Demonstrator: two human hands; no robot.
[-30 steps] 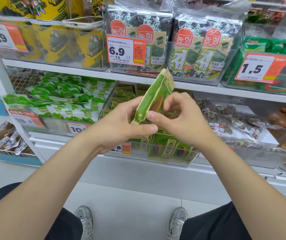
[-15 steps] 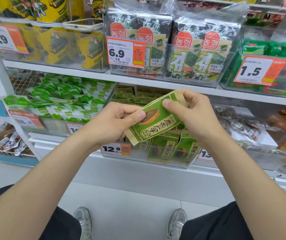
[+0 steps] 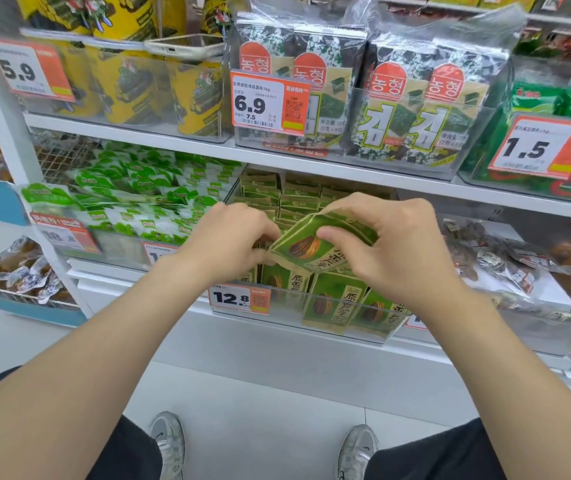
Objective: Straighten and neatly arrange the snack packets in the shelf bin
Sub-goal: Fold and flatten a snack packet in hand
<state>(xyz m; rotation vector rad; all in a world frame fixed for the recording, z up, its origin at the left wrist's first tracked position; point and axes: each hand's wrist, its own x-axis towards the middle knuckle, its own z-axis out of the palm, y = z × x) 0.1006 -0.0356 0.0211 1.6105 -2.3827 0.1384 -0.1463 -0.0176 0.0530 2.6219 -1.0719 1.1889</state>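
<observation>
A green snack packet (image 3: 306, 244) with a sunflower seed picture is held tilted just above the clear shelf bin (image 3: 315, 332). My left hand (image 3: 228, 242) pinches its left edge and my right hand (image 3: 395, 245) grips its top right part. Below it, upright green packets (image 3: 332, 303) of the same kind stand along the bin's front. More packet tops (image 3: 287, 199) line up in rows further back. My hands hide the bin's middle.
A 12.8 price tag (image 3: 239, 298) hangs on the bin's front. Light green packets (image 3: 145, 199) fill the bin to the left, wrapped brown snacks (image 3: 498, 261) lie to the right. A shelf board (image 3: 311, 168) with seaweed packs (image 3: 398, 95) runs just above.
Both hands turned the packet from edge-on to face-up and carried it down and forward, from in front of the upper shelf edge to just above the bin's front rows.
</observation>
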